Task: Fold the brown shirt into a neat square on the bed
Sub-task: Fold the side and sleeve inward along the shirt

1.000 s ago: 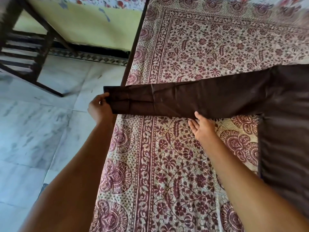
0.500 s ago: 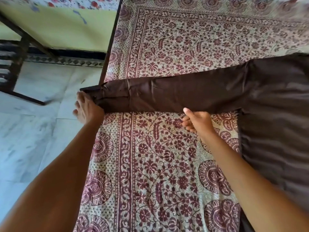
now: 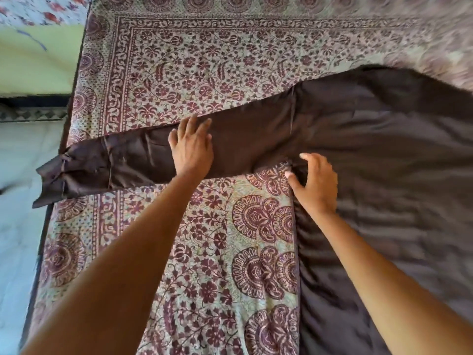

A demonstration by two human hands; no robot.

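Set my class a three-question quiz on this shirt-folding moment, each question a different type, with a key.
1. True or false: the left hand lies flat on the sleeve.
2. The cuff is: A past the bed edge; B under the left hand; C folded over the collar.
3. Which hand is beside the shirt body?
Key: 1 true; 2 A; 3 the right hand.

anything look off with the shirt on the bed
Yes: the sleeve cuff of the shirt is bunched and creased and hangs past the left edge of the bed, over the floor. The rest lies fairly flat.
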